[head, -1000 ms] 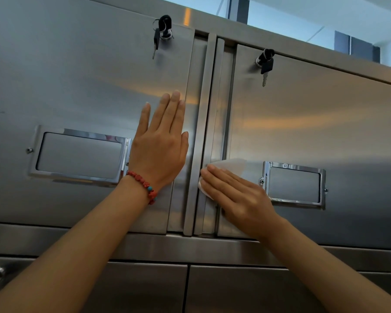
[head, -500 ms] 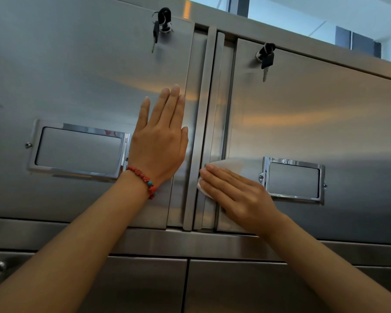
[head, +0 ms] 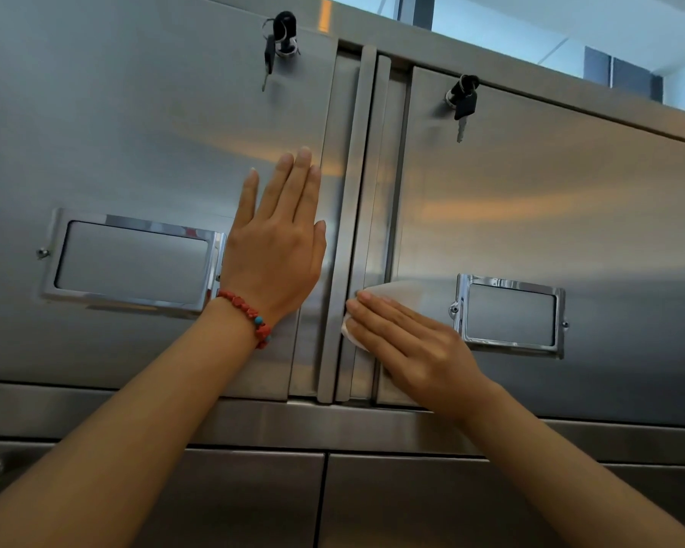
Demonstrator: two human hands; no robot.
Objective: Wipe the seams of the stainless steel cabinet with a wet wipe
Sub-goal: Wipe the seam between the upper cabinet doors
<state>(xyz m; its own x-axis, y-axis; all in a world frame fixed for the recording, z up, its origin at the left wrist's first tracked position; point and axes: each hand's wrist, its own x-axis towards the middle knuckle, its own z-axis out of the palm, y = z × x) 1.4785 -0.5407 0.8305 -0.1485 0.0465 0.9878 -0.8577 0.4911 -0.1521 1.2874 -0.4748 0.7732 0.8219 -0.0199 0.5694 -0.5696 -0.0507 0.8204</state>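
While both forearms reach up and forward from the bottom of the view, the left hand (head: 275,251) lies flat against the left door (head: 135,132) of the steel cabinet (head: 372,425), fingers straight and close together, pointing upward, thumb set just beside the door's right edge. A red bead bracelet (head: 250,316) circles that wrist. The left hand holds nothing. The right hand (head: 408,350) lies lower and to the right, fingers straight and pointing left and slightly up, pressing a white wet wipe (head: 396,298) flat against the metal. The wipe lies under the fingers and palm; part of it shows above the index finger on the right door (head: 570,211), and a small rounded edge shows at the fingertips, on the upright strips of the centre seam (head: 358,191) between the two doors. The fingertips touch that seam low down, near the bottom of the doors. Just right of the right hand sits a chrome label frame (head: 511,314); a larger label frame (head: 133,261) sits left of the left wrist, touching or nearly touching it from this angle. Higher up, each door carries a lock with keys hanging: one bunch (head: 279,37) on the left door, another (head: 463,100) on the right. Below the doors runs a horizontal rail, with lower doors (head: 412,504) beneath.
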